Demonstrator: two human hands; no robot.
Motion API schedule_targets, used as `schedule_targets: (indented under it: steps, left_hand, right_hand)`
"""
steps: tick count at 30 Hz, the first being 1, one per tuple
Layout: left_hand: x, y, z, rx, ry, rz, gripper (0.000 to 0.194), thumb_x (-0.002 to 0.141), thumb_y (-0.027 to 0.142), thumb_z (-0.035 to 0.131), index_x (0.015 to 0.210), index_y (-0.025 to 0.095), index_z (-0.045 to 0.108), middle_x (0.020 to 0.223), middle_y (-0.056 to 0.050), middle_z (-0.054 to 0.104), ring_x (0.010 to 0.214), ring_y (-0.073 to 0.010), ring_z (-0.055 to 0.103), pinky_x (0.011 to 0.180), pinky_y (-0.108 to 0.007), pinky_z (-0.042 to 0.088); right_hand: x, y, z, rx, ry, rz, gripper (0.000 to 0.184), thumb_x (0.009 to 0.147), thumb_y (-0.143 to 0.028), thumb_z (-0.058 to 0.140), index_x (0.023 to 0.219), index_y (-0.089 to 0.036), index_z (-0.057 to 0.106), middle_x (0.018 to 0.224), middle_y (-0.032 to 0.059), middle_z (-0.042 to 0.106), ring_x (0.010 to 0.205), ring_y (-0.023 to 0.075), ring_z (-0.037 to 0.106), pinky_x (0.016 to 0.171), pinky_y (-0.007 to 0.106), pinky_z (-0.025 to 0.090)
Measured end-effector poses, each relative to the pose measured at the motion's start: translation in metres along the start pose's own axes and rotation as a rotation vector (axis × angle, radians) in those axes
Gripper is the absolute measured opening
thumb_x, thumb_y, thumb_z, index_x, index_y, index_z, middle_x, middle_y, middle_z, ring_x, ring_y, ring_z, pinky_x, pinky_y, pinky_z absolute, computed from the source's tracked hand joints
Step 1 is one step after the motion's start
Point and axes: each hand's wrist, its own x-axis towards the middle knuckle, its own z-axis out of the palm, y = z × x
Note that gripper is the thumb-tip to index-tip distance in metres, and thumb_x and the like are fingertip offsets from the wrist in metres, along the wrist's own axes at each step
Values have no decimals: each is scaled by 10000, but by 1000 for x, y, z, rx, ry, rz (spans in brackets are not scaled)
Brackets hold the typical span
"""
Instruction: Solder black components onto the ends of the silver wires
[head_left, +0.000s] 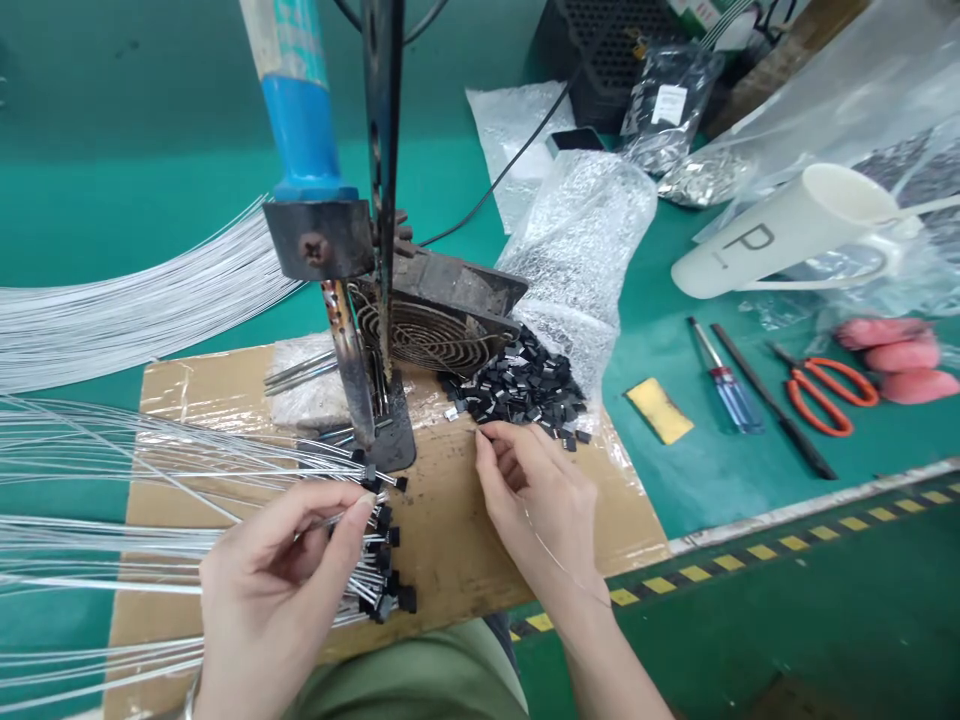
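My left hand [281,575] is closed on a bunch of thin white wires [90,530] that fan out to the left; their ends carry small black parts [386,570] just right of my fingers. My right hand [536,500] reaches to the near edge of a heap of small black components [525,385], fingertips pinched together at a piece there; what it pinches is too small to make out. Both hands are over a cardboard sheet [450,540]. A soldering iron with a blue handle [304,120] stands clamped in a metal stand [382,300] behind them.
A second white wire bundle [127,300] lies at far left. A small fan [442,325] sits behind the heap, bubble wrap [581,240] beside it. To the right lie a yellow sponge [660,410], screwdriver [724,380], orange scissors [821,390], a white cup [780,240] on its side, and plastic bags.
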Motion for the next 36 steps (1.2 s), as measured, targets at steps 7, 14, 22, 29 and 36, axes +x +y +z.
schedule_targets:
  steps: [7,14,22,29,36]
  left_hand:
    - [4,3,0,-36,-12,-42,124,928,337,766,844,247,782,696,21,772,529,-101,619,471,-171,436]
    - [7,2,-3,-41,-62,-59,122,927,355,777,857,255,781,693,31,774,514,-93,618,462,-151,442]
    - [11,10,-7,-179,-110,-89,67,898,280,783,840,251,801,728,23,802,582,-111,715,533,-123,551]
    - [14,12,-9,-297,-218,-199,122,912,316,770,826,241,814,804,-38,820,670,-167,774,599,-185,627]
    - [17,11,-6,-314,-203,-229,137,888,316,784,777,242,817,837,-51,823,684,-164,764,581,-176,610]
  right_hand:
    - [-9,-22,-1,802,-125,456,92,960,-318,818,939,-236,852,740,20,815,593,184,787,556,282,685]
    - [-4,-43,-11,1092,-301,633,74,869,-312,910,873,-246,878,716,18,829,658,175,802,664,272,697]
    - [-8,-50,1,1156,-358,591,163,878,-358,909,959,-224,865,683,0,768,586,153,730,620,267,666]
    - [-13,-54,6,1246,-382,529,118,923,-338,873,1004,-254,893,704,-11,718,520,106,659,536,211,630]
    - [-18,-57,9,1201,-344,503,127,950,-320,845,1057,-270,892,764,-2,739,578,104,698,584,191,637]
